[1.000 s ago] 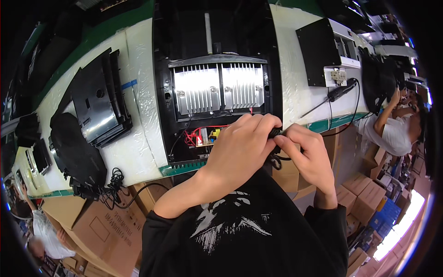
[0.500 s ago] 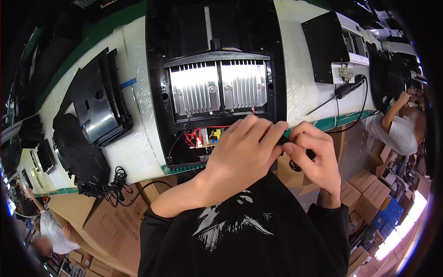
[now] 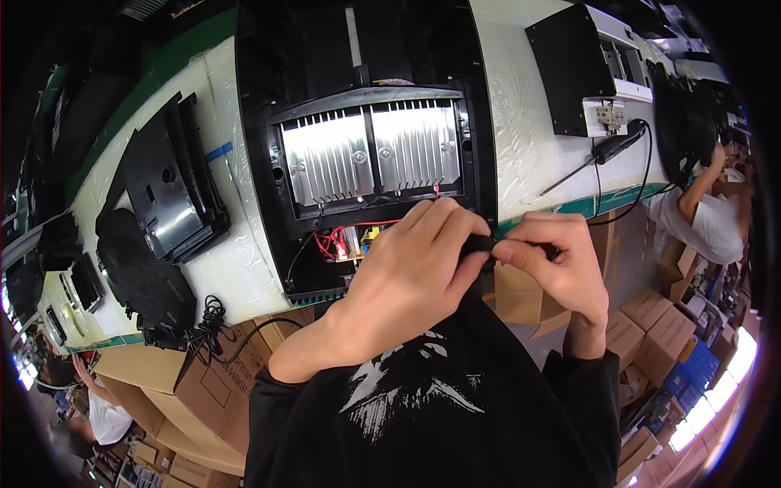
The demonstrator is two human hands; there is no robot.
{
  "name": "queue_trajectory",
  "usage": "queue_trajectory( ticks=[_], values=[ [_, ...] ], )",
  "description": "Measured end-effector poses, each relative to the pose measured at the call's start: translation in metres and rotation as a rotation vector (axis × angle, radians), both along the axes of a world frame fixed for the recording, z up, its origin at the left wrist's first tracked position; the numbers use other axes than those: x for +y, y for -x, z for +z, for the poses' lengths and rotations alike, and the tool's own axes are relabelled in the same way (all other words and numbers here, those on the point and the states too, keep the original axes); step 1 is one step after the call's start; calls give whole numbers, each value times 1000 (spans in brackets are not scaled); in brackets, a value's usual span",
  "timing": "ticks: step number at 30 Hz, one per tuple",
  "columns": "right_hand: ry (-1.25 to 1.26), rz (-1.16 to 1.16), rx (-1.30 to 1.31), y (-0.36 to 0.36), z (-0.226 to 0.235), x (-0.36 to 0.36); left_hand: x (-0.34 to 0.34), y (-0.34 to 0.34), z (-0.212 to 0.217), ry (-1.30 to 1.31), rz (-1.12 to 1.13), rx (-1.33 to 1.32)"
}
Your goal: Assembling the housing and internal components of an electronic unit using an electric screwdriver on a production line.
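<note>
In front of my chest, a small black piece (image 3: 480, 243) spans the gap between my two hands; its kind is hard to make out. My left hand (image 3: 416, 259) pinches one end between thumb and fingers, its back turned up. Close beside it, my right hand (image 3: 561, 264) grips the other end between thumb and curled index finger, and some black shows inside the curl. Beyond the hands lies a large black housing (image 3: 260, 175) with two finned silver heat sinks (image 3: 329, 159). Red wires (image 3: 329, 242) and part of a circuit board show near its front, partly covered by my left hand.
Black plastic panels (image 3: 175, 211) and a black mesh cover (image 3: 146, 268) with a coiled cable (image 3: 213, 313) lie at left. At right are a black-and-white unit (image 3: 569, 73) and a corded electric screwdriver (image 3: 610, 149). Cardboard boxes (image 3: 220, 366) stand below the bench; other people work at both sides.
Both hands have drawn closer together around the black piece, and my right fingers have turned inward. The black loop that hung below my right hand no longer shows. The view has shifted slightly.
</note>
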State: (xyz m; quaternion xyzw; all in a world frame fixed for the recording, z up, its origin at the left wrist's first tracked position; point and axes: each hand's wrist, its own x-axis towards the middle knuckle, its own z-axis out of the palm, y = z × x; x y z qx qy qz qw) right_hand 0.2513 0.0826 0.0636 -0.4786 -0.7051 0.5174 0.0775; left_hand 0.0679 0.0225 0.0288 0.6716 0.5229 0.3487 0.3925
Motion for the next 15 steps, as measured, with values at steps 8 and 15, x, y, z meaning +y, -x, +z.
queue_trajectory(
  ticks=[8,15],
  values=[
    [148,-124,25,-15,-20,-4,3,3,0,147,61,-174],
    [255,-235,54,-7,-9,-8,3,2,-5,99,82,-174]
  ],
)
